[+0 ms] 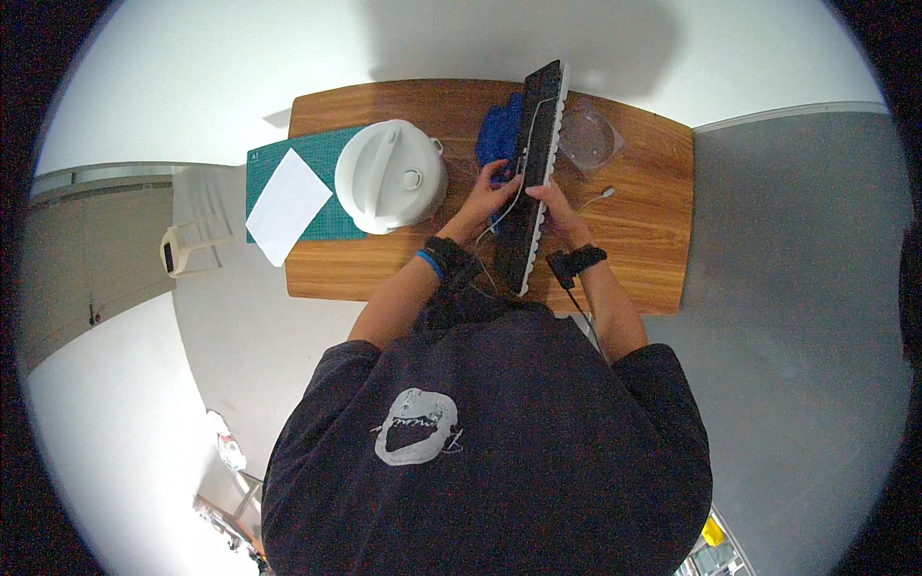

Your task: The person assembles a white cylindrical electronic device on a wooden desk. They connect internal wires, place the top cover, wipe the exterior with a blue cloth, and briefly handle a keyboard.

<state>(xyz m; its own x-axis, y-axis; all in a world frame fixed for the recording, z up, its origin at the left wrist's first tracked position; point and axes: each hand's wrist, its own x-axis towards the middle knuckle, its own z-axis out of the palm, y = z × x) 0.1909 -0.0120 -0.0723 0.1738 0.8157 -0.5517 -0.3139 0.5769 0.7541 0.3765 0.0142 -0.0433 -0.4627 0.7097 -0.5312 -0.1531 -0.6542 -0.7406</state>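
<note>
A computer keyboard [520, 230] stands tilted on its long edge, its black underside toward the left and a row of white keys along its right side. My right hand [560, 208] is closed around its right side near the middle, thumb on the dark underside. A thin white cable [533, 123] runs along the underside and hangs down past my left wrist. My left hand [487, 204] is at the underside with its fingers drawn together on the cable; the exact grip is partly hidden. Just beyond that hand lies a crumpled blue bag or cloth [497, 134].
A white lidded round pot-like appliance [370, 182] stands left on a green cutting mat [272, 158], beside a white paper sheet [288, 206]. Right of the keyboard are a clear plastic container [589, 139] and a white cable plug [607, 193]. The wooden table [643, 259] has curved edges.
</note>
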